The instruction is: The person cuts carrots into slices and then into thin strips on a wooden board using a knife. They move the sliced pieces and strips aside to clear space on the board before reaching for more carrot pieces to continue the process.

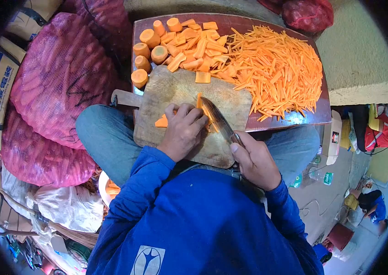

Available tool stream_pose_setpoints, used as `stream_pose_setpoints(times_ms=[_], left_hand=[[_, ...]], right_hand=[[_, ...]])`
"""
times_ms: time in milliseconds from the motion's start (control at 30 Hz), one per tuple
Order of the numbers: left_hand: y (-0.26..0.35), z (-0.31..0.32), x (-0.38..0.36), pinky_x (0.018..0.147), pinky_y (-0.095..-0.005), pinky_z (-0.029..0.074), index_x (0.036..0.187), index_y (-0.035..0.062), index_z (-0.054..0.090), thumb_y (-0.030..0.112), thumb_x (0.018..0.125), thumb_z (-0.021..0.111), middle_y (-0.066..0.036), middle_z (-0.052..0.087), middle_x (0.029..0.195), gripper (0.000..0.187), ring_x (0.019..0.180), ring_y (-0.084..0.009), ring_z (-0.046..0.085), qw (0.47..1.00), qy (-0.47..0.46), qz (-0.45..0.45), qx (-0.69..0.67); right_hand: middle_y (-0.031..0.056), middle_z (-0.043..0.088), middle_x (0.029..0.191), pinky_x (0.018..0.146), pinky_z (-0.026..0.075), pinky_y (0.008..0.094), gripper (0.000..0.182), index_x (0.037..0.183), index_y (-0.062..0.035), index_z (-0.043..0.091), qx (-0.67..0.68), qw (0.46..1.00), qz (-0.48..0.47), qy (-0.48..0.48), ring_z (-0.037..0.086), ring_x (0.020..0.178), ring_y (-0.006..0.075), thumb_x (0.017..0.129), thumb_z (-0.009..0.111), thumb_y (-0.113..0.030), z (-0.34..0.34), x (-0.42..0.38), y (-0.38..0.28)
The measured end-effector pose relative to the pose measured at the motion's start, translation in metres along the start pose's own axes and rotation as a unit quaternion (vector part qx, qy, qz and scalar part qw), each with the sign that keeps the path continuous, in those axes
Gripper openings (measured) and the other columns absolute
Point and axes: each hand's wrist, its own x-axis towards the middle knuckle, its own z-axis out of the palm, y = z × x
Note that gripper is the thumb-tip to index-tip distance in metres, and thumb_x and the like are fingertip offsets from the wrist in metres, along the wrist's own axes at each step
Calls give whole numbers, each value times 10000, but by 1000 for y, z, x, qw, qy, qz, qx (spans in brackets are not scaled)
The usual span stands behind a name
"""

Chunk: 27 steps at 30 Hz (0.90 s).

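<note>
My left hand [183, 129] presses carrot slices [161, 122] down on a worn wooden cutting board [157, 94], its fingers curled over them. In my right hand [257, 160] is a knife [219, 120], gripped by the handle, its blade lying just right of my left fingertips. Thin carrot strips lie beside the blade. Beyond the board, carrot slabs [200, 48] and several thick carrot chunks [149, 37] cover the left of a dark red tabletop [301, 120]. A large heap of shredded carrot strips [276, 68] fills the right.
Red mesh sacks of carrots [61, 82] are stacked at my left, near a pale bowl [107, 188] with carrot pieces. Another red mesh bag [307, 14] sits behind the table. Plastic bottles [327, 178] lie on the floor at right, where another person [377, 206] is farther off.
</note>
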Motion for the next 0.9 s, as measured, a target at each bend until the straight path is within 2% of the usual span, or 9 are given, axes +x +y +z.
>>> stream_pose_setpoints(times_ms=[133,233,400,467,600,667,733,800,900], left_hand=[[-1,1,0,970,-503,373,1147,100,772,129,722,863,-44,706,1123,436,1114,-273,636,1000,-12,6,8],[-2,2,-1,960,-498,372,1148,103,780,131,729,858,-40,705,1105,428,1103,-270,636,1000,-8,6,10],[0,1,2,945,-490,375,1135,95,782,115,735,849,-39,696,1062,406,1078,-268,639,1000,5,7,9],[1,0,1,980,-518,361,1097,74,768,107,780,815,-43,675,1076,322,1092,-262,615,1000,3,-6,-15],[0,0,-3,972,-512,363,1063,74,760,110,775,826,-45,674,1066,297,1060,-269,619,999,39,-16,-6],[0,-2,-1,934,-469,398,1064,79,756,137,755,846,-60,690,1016,328,978,-293,643,998,61,-5,2],[0,0,-2,947,-485,380,1053,81,756,120,768,834,-54,668,1020,298,1005,-283,630,999,43,-7,0],[0,0,-2,960,-501,362,1043,83,755,102,781,822,-47,647,1024,270,1032,-273,616,1000,23,-10,0],[3,-3,0,950,-497,362,1029,80,759,105,785,820,-47,652,1006,252,1019,-268,613,1000,21,-18,0]], right_hand=[[294,639,834,702,525,495,214,1212,20,625,5,1000,-4,-1,668,791,512,1084,590,-148,4,0,-2],[313,657,865,730,528,526,220,1202,20,610,-5,1000,-11,-2,676,827,531,1081,588,-162,10,3,1],[338,681,922,746,519,580,231,1209,21,589,-97,995,2,-14,696,899,538,1069,591,-163,25,8,7],[330,677,904,734,520,571,228,1208,18,589,-72,997,-11,-5,695,880,535,1069,592,-163,25,6,12],[302,661,854,700,523,537,223,1213,7,588,-3,997,-61,41,685,816,530,1068,599,-162,18,1,11],[292,655,845,690,522,525,224,1214,7,588,-6,997,-73,39,681,799,527,1069,600,-163,15,-1,7],[282,649,836,681,522,512,224,1214,7,589,-12,996,-84,41,677,783,525,1070,602,-164,11,-3,3],[304,669,863,709,531,543,237,1227,12,577,-19,998,-50,-18,694,819,530,1071,596,-165,10,-3,1],[327,685,878,735,532,588,253,1246,10,560,-66,996,-56,-5,701,855,542,1071,589,-169,24,1,13]])
